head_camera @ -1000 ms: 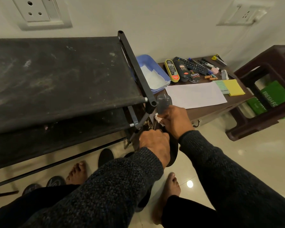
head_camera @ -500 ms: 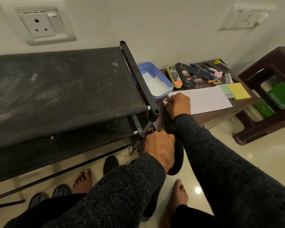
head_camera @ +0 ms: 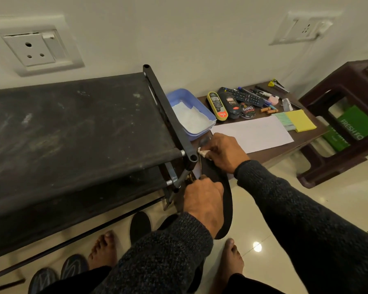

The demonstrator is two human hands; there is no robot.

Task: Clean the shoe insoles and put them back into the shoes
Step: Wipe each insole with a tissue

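A dark shoe insole (head_camera: 225, 187) is held lengthwise in front of me, beside the corner of the shoe rack. My left hand (head_camera: 202, 202) grips its near half from above. My right hand (head_camera: 223, 153) pinches a small white wipe (head_camera: 202, 153) and presses it on the insole's far end. Another dark insole (head_camera: 140, 227) lies on the floor near my bare feet, and the toes of dark shoes (head_camera: 57, 274) show at the bottom left.
A black fabric shoe rack (head_camera: 72, 128) fills the left. A low brown table (head_camera: 270, 153) carries a blue tray (head_camera: 189, 96) with white wipes, shoe polish containers (head_camera: 229, 105), a remote, pens, white paper (head_camera: 253, 134) and yellow notes. A dark plastic stool (head_camera: 338, 132) stands right.
My right hand moved with the wipe from the middle of the insole to its far end and has now slid slightly back. My left hand kept its grip.
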